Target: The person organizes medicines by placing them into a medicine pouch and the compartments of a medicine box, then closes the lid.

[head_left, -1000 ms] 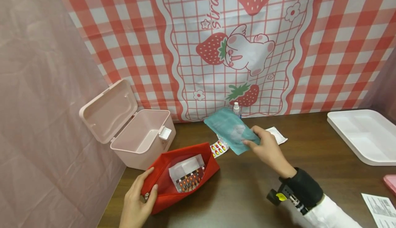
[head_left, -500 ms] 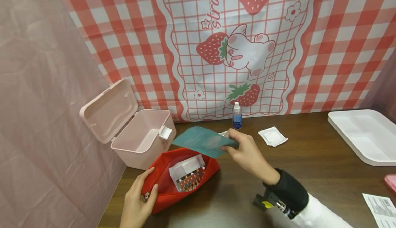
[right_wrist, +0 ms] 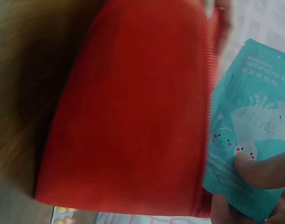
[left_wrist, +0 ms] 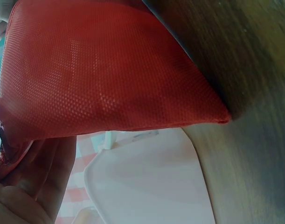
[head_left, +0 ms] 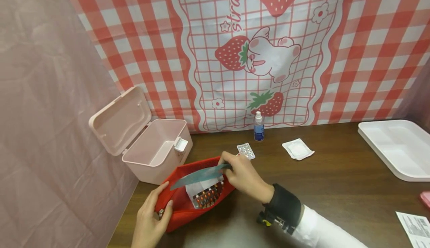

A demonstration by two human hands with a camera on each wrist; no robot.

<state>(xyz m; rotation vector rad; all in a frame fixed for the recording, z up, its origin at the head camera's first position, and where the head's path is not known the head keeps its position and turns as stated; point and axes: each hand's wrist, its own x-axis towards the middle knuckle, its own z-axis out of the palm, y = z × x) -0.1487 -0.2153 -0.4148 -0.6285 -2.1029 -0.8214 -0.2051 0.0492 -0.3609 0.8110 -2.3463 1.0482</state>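
Observation:
My left hand [head_left: 151,214] grips the left end of a red zip pouch [head_left: 181,218], thumb on the near side and fingers on the far side. The pouch mouth gapes upward; inside lie a white packet [head_left: 198,185] and a strip of red-and-dark capsules [head_left: 209,196]. Between thumb and fingers my right hand [head_left: 243,175] pinches a teal antipyretic patch sachet [head_left: 198,176], tilted nearly edge-on at the pouch mouth. Printed lettering and small cartoon faces on the sachet [right_wrist: 254,116] show in the right wrist view. The left wrist view shows the pouch's outer side [left_wrist: 109,70].
A pink lidded box [head_left: 158,147] stands open behind the pouch at left. Behind the right hand are a blister pack [head_left: 246,151], a spray bottle [head_left: 258,127] and a white square packet [head_left: 298,149]. At right lie a white tray [head_left: 386,158] and a printed leaflet [head_left: 416,227].
My right hand has carried the teal sachet left and down from above the table to the pouch mouth, tilting it edge-on. The left hand stays on the pouch.

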